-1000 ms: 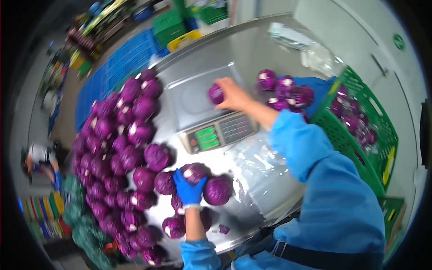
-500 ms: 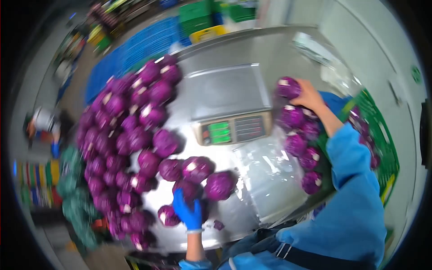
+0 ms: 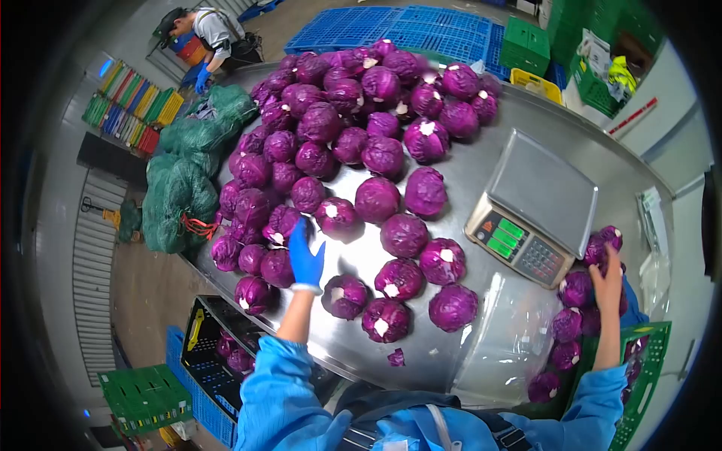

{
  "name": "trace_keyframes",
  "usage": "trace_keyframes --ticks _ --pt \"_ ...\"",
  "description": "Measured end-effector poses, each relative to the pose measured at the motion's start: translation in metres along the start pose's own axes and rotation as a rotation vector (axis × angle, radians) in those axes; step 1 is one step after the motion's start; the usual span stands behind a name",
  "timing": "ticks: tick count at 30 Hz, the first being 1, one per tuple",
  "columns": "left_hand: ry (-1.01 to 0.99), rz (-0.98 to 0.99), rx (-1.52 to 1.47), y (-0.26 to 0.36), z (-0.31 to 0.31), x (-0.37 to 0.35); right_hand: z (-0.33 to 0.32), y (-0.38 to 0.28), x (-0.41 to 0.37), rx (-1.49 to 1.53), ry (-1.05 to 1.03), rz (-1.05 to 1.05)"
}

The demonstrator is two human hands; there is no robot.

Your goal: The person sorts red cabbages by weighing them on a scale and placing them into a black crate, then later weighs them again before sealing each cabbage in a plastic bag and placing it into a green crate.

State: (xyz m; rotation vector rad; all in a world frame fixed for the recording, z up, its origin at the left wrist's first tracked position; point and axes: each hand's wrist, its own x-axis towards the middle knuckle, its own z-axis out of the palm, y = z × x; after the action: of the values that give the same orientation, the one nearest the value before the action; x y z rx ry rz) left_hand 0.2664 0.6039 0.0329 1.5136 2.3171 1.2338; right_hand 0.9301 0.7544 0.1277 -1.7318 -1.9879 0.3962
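My left hand [image 3: 307,257], in a blue glove, reaches to the near left edge of a big heap of purple cabbages [image 3: 320,122]. It touches or is just beside one cabbage [image 3: 283,224], with thumb and fingers apart. At the right, my bare right hand [image 3: 608,276] lies with spread fingers over the row of cabbages [image 3: 566,325] beside the scale; whether it grips one is unclear. The scale [image 3: 543,197] has an empty metal plate and a lit green display. Clear plastic bags [image 3: 505,342] lie in front of it.
Green net sacks [image 3: 180,184] stand at the left, beyond the metal table [image 3: 444,361]. A black crate [image 3: 218,361] with cabbages is below left, a green crate [image 3: 643,376] at the right. A person [image 3: 218,34] works at the far left; blue pallets [image 3: 391,30] lie behind.
The view has swung left. My left hand has moved from the loose cabbages to the heap's edge. My right hand has let go of the cabbage it held beside the scale.
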Motion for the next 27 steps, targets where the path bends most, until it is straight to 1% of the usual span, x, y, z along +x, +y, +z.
trace_keyframes --ticks 1,3,4,5,7,8,9,11,12,13,14,15,17,18,19,20,21,22,23,25,26,27 --pt "0.021 -0.04 0.007 -0.014 -0.008 0.026 0.009 -0.037 -0.004 0.166 -0.102 0.116" --pt "-0.017 0.161 0.237 -0.055 -0.003 0.078 0.032 -0.103 -0.009 0.142 -0.366 0.21" --pt "-0.093 0.166 0.334 -0.045 -0.004 0.096 0.052 -0.123 -0.011 0.039 -0.343 -0.097" --pt "-0.255 0.094 0.486 -0.03 -0.006 0.119 0.076 -0.142 -0.013 -0.066 -0.319 -0.399" --pt "-0.553 0.253 0.751 -0.041 0.005 0.148 0.114 -0.201 -0.008 0.001 -0.426 -0.53" --pt "-0.576 0.336 0.906 -0.055 0.013 0.155 0.13 -0.233 -0.004 0.069 -0.477 -0.58" --pt "-0.547 0.392 0.902 -0.063 0.017 0.157 0.145 -0.261 0.0 0.14 -0.532 -0.631" --pt "-0.48 0.496 0.912 -0.075 0.016 0.158 0.182 -0.304 0.005 0.161 -0.581 -0.72" --pt "-0.497 0.472 0.795 -0.078 0.007 0.158 0.198 -0.323 0.008 0.202 -0.566 -0.787" --pt "-0.459 0.448 0.787 -0.08 0.006 0.157 0.213 -0.34 0.012 0.245 -0.547 -0.851" --pt "-0.461 0.303 0.645 -0.064 -0.004 0.158 0.226 -0.356 0.018 0.294 -0.55 -0.859" --pt "-0.462 0.161 0.498 -0.041 -0.016 0.158 0.234 -0.369 0.026 0.361 -0.507 -0.819" --pt "-0.205 0.128 0.24 -0.03 -0.015 0.147 0.248 -0.389 0.044 0.497 -0.42 -0.728" --pt "-0.083 0.107 0.116 -0.019 -0.019 0.142 0.252 -0.4 0.048 0.741 -0.493 -0.454" --pt "-0.045 0.19 -0.039 -0.004 -0.02 0.136 0.256 -0.409 0.051 0.975 -0.56 -0.167" --pt "-0.081 0.234 -0.176 0.026 -0.025 0.131 0.264 -0.413 0.055 1.115 -0.592 -0.05" --pt "-0.201 0.3 -0.25 0.049 -0.025 0.129 0.268 -0.419 0.056 1.162 -0.615 0.002" --pt "-0.351 0.313 -0.325 0.066 -0.02 0.123 0.266 -0.421 0.057 1.235 -0.586 0.034" --pt "-0.45 0.37 -0.168 0.09 -0.025 0.12 0.259 -0.423 0.058 1.306 -0.553 0.061" --pt "-0.558 0.37 -0.627 0.079 -0.014 0.142 0.246 -0.394 0.063 1.372 -0.488 0.13" --pt "-0.499 0.444 -0.5 0.065 -0.019 0.161 0.237 -0.377 0.063 1.367 -0.41 0.164" --pt "-0.336 0.385 -0.464 0.025 -0.007 0.18 0.224 -0.35 0.067 1.264 -0.32 0.142"
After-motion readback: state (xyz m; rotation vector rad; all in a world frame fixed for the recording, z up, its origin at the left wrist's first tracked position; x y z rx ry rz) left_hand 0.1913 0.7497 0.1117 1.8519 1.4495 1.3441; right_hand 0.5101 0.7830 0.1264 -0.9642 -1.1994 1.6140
